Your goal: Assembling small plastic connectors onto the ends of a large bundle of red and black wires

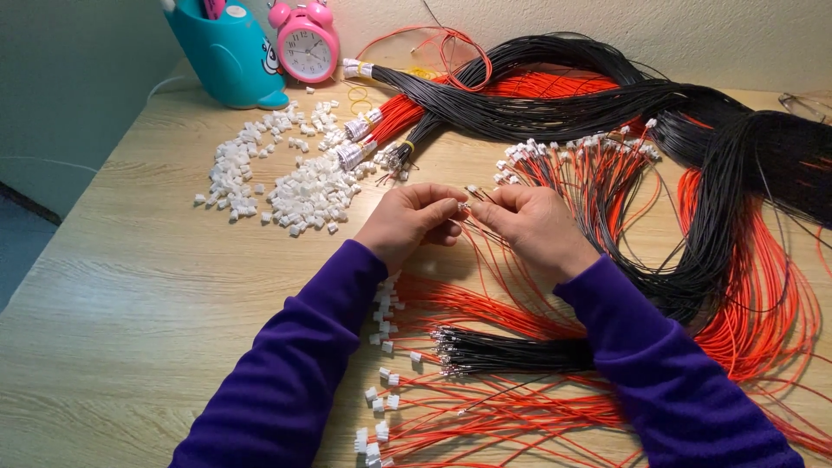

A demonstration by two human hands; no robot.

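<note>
From the head view, your left hand (407, 221) and right hand (529, 227) meet above the middle of the wooden worktop (147, 286), both in purple sleeves. Your left hand pinches a small white connector (462, 206) between thumb and fingertips, and your right hand is closed on the ends of thin wires (479, 194) right at that connector; the two hands almost touch there. Just beyond your left hand lies a heap of loose white connectors (308, 198), with a second, sparser scatter to its left. Beyond your right hand, a fan of red and black wires already tipped with white connectors (576, 147) spreads out. Beneath your forearms lie red wires (485, 407) and a bundle of black wires (511, 354). Long black and red bundles (737, 173) loop across the right side. At the far edge stand a pink alarm clock (306, 43) and a teal holder (227, 54).
</note>
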